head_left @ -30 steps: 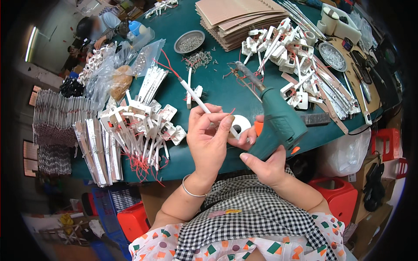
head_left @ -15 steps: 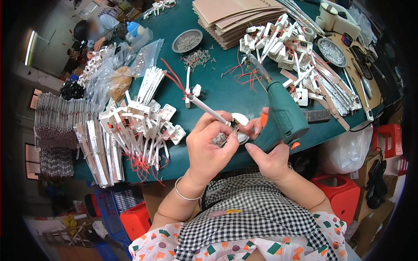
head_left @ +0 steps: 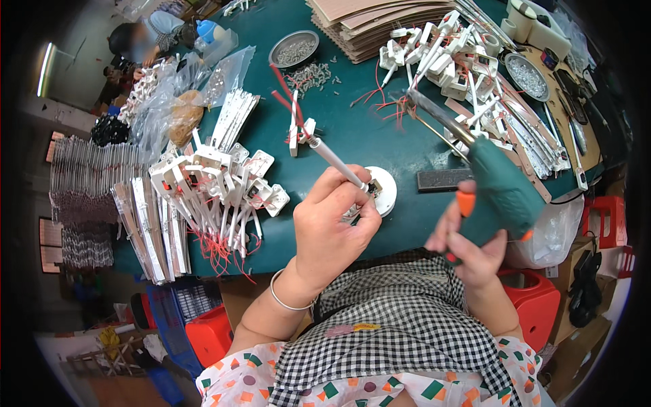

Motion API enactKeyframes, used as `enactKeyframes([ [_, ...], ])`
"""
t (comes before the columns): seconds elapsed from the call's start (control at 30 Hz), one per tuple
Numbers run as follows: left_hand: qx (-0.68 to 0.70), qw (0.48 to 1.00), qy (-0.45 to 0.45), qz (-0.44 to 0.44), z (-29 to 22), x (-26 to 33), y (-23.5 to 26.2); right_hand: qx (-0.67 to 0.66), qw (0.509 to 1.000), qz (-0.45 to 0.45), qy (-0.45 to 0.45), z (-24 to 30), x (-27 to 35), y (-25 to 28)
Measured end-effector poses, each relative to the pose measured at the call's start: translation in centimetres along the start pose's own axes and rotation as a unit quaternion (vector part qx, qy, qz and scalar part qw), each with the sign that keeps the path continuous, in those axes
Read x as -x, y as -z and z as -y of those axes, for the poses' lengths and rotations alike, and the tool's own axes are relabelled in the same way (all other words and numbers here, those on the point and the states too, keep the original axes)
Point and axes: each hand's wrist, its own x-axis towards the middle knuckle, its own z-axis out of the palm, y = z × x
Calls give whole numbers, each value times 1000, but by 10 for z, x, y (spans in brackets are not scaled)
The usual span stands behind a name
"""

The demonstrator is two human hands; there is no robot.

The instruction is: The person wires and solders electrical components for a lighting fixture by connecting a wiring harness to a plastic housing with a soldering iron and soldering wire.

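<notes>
My left hand pinches a slim white tube with red wires coming out of its far end. At the tube's near end, by my fingertips, is a round white plastic piece with small metal parts inside; my fingers hide part of it. My right hand grips a green soldering gun with an orange trigger, slightly blurred. Its metal barrel points up and left over the table, apart from the white piece. A thin rod runs beside the barrel.
White sockets with tubes and red wires lie heaped at left and far right. A metal bowl of small screws stands behind, near stacked brown boards. A dark bar lies right of centre. Another person works at far left.
My right hand has drawn the soldering gun right and away from the round white piece, uncovering the dark bar. The left hand stays nearly in place, still holding the tube.
</notes>
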Motion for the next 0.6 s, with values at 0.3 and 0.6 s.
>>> enactKeyframes([
  [0.3, 3, 999, -34, 14, 1, -2, -4, 0, 998, -24, -52, 38, 46, 53],
  [0.6, 4, 1000, 7, 18, -2, 0, -5, 6, 991, -52, -121, 40, 58, 51],
])
